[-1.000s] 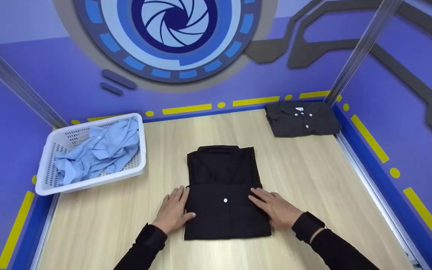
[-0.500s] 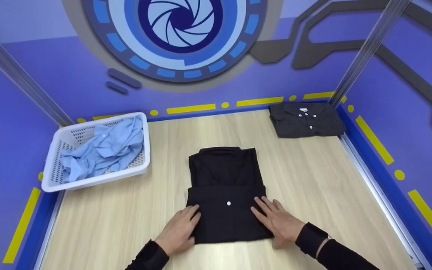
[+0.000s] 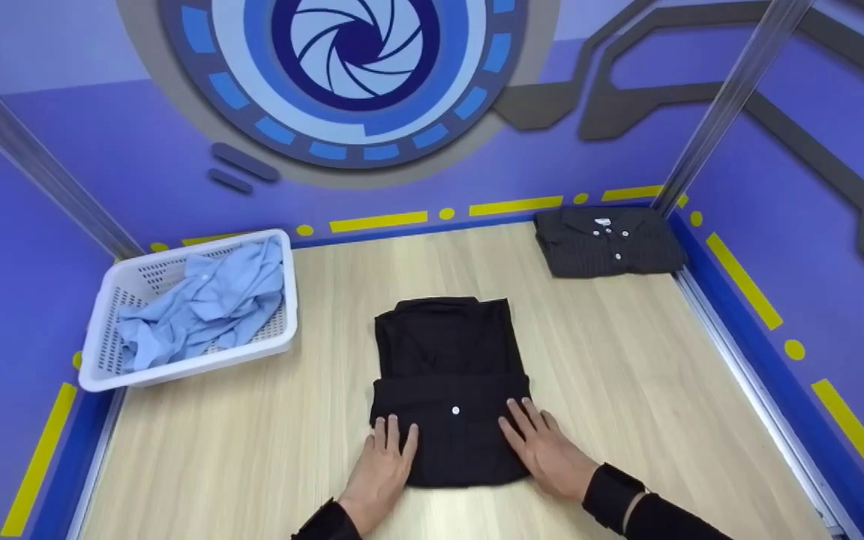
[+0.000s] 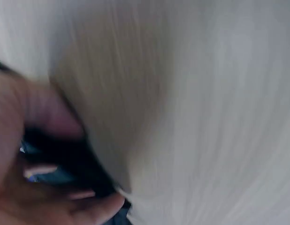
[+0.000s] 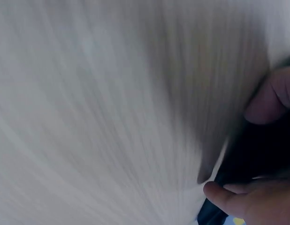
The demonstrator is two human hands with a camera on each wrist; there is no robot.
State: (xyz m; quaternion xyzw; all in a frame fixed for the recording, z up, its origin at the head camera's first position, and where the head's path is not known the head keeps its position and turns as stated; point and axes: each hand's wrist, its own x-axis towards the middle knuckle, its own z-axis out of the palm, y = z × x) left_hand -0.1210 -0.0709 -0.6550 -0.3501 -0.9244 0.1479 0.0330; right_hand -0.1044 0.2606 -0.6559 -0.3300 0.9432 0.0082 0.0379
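Observation:
A folded black shirt lies face up on the wooden table, its lower part doubled over the upper and one white button showing. At its near left corner my left hand lays spread fingers over the cloth; the left wrist view has its thumb at the shirt's edge. My right hand is placed likewise at the near right corner, with its thumb at the edge and dark cloth between thumb and fingers. Both thumbs are hidden in the head view. The near edge curls slightly at the right.
A white perforated basket holding a crumpled light blue shirt stands at the back left. A folded dark shirt lies in the back right corner. Printed blue-purple walls enclose the wooden table behind and on both sides.
Both hands have slid from the shirt's sides to its near corners, the left also moving inward. The near corners, square and flat a second ago, now look rounded. Basket and folded dark shirt stay put.

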